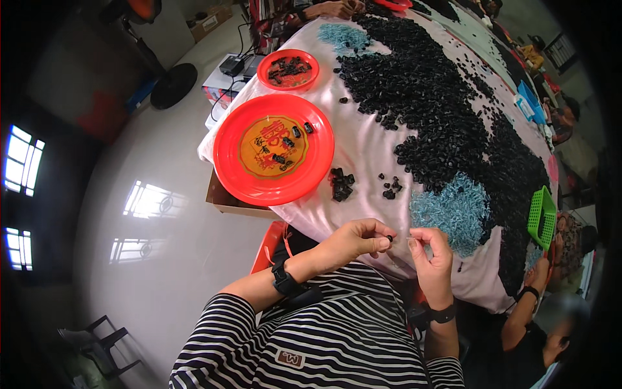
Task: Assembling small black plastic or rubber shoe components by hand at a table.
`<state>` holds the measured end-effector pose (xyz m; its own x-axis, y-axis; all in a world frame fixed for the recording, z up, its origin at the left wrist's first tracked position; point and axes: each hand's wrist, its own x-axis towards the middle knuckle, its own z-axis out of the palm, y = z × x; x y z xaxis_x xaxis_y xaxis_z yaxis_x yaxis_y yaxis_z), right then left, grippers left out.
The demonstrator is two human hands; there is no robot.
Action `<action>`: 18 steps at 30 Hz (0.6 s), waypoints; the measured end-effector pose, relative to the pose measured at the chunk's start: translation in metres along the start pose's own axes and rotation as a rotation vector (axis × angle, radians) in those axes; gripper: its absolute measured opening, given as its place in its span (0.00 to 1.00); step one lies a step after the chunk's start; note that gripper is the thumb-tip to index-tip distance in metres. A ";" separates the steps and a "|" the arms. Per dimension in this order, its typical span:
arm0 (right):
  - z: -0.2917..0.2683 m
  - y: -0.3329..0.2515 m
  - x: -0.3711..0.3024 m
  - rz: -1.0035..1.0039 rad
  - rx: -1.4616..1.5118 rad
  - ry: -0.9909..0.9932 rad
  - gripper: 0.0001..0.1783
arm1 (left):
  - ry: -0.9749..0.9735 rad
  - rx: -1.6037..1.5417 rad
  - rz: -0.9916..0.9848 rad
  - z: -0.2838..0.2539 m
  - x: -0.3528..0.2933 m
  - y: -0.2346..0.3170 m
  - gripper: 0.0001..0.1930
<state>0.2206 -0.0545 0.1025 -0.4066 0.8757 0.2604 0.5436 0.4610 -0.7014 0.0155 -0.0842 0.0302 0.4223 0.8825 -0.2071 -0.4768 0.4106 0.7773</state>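
My left hand (359, 238) is closed in a pinch on a small black plastic piece (389, 239) at the table's near edge. Just to its right, the thumb and forefinger of my right hand (434, 259) pinch a small, thin, pale piece (411, 238), too small to name. The fingertips of both hands are a little apart. Beyond my right hand lies a heap of light-blue translucent small parts (457, 207). Loose black pieces (391, 187) and a tight cluster of black pieces (341, 185) rest on the pink tablecloth (363, 146) ahead of my hands.
A large red plate (225, 152) with several black pieces stands at the left edge, a smaller red plate (260, 72) behind it. A wide black heap (414, 84) covers the table's middle. A green basket (541, 217) and a co-worker's hand (536, 275) are at right.
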 end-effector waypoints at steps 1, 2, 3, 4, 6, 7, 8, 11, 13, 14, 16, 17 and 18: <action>0.000 0.000 0.000 0.006 0.013 0.002 0.10 | -0.002 0.001 -0.002 0.000 -0.001 0.000 0.15; 0.000 -0.001 0.000 0.012 0.026 0.004 0.10 | -0.006 -0.028 0.001 -0.001 -0.001 0.001 0.15; -0.001 -0.001 0.000 0.017 0.025 0.004 0.10 | -0.011 -0.058 0.002 0.000 -0.002 0.002 0.15; -0.001 -0.002 0.001 0.000 0.041 -0.009 0.10 | -0.012 -0.060 -0.003 0.001 -0.002 0.003 0.15; -0.001 -0.003 0.002 -0.010 0.057 -0.023 0.11 | 0.005 -0.010 0.007 0.003 -0.002 0.007 0.16; 0.001 -0.004 0.002 0.008 0.084 -0.020 0.11 | 0.003 -0.032 0.023 0.004 -0.002 0.007 0.15; 0.002 -0.006 0.002 0.027 0.111 -0.017 0.11 | 0.001 -0.034 0.017 0.004 -0.002 0.007 0.15; 0.002 -0.008 0.007 -0.086 0.049 -0.038 0.11 | 0.027 0.068 0.038 0.003 -0.001 0.009 0.14; 0.005 -0.009 0.010 -0.095 0.042 -0.042 0.10 | 0.035 0.086 0.033 0.003 -0.002 0.009 0.14; 0.005 -0.009 0.010 -0.109 0.034 -0.045 0.10 | 0.041 0.106 0.032 0.003 -0.002 0.009 0.14; 0.007 -0.009 0.010 -0.101 0.033 -0.054 0.10 | 0.035 0.110 0.022 0.003 -0.002 0.008 0.14; 0.008 -0.009 0.009 -0.095 0.032 -0.064 0.10 | 0.030 0.115 0.014 0.003 -0.002 0.007 0.14; 0.009 -0.008 0.010 -0.101 0.029 -0.061 0.10 | 0.027 0.118 0.020 0.003 -0.001 0.006 0.14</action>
<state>0.2057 -0.0510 0.1046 -0.5021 0.8146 0.2905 0.4768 0.5410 -0.6928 0.0143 -0.0826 0.0369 0.3917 0.8968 -0.2056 -0.3902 0.3643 0.8456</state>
